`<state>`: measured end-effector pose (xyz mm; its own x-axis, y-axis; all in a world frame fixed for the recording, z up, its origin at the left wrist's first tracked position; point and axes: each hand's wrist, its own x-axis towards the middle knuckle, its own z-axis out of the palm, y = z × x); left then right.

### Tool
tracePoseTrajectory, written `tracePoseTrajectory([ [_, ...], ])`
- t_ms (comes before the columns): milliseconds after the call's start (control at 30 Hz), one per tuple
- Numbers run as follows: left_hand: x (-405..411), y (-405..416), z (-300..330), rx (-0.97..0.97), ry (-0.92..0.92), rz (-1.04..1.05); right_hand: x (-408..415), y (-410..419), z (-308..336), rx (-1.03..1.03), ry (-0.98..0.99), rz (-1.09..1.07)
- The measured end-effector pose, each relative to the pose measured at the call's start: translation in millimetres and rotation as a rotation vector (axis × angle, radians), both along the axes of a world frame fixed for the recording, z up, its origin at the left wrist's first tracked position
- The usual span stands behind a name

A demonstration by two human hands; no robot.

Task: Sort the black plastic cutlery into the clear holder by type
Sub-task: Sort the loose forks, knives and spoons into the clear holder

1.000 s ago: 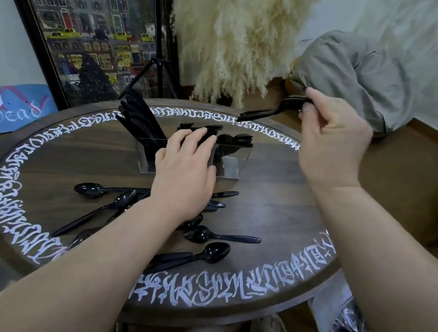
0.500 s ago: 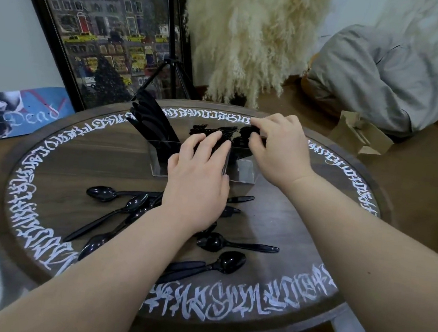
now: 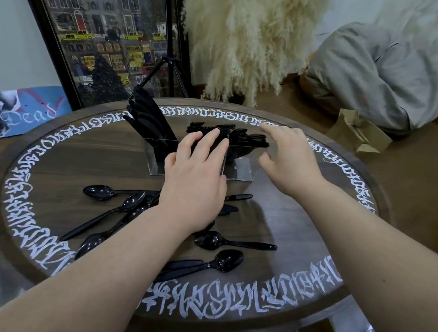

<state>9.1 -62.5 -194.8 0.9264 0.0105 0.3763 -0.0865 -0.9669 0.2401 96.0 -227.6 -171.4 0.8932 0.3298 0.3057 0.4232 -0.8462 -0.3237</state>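
Two hands at the clear holder [image 3: 239, 172] on the round desk [image 3: 296, 217].
Knives [image 3: 147, 120] fill its left compartment, forks [image 3: 208, 127] the middle, spoons [image 3: 253, 139] the right. The left hand [image 3: 194, 182] rests flat against it; the right hand [image 3: 288, 159] hovers released. Six loose spoons [image 3: 212, 240] show in front, some overlapped.

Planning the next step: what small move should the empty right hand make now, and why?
Probably reach the right hand down to the loose black plastic spoon nearest it: that hand is open, while the left hand rests against the clear holder.
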Motion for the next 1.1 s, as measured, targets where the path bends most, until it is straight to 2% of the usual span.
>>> tracePoseTrajectory([
  [400, -0.1, 0.0, -0.8, 0.007, -0.008, -0.014, -2.6, 4.2, 0.0, -0.035, -0.057, -0.027],
  [600, -5.1, 5.3, 1.5, -0.017, -0.010, -0.038, -25.0, -3.7, 4.9, 0.054, -0.086, -0.019],
  [833, -24.4, 26.1, 1.1, -0.072, -0.082, -0.105, -67.1, -8.6, -2.1, 0.006, 0.057, 0.014],
  [967, -38.4, 41.2, -5.0, -0.053, -0.001, -0.124, -78.6, -0.3, -29.9, -0.123, 0.222, 0.085],
  [1100, -46.7, 57.1, -12.4, 0.053, 0.246, -0.036, -71.3, 17.3, -48.4, -0.210, 0.285, 0.185],
])
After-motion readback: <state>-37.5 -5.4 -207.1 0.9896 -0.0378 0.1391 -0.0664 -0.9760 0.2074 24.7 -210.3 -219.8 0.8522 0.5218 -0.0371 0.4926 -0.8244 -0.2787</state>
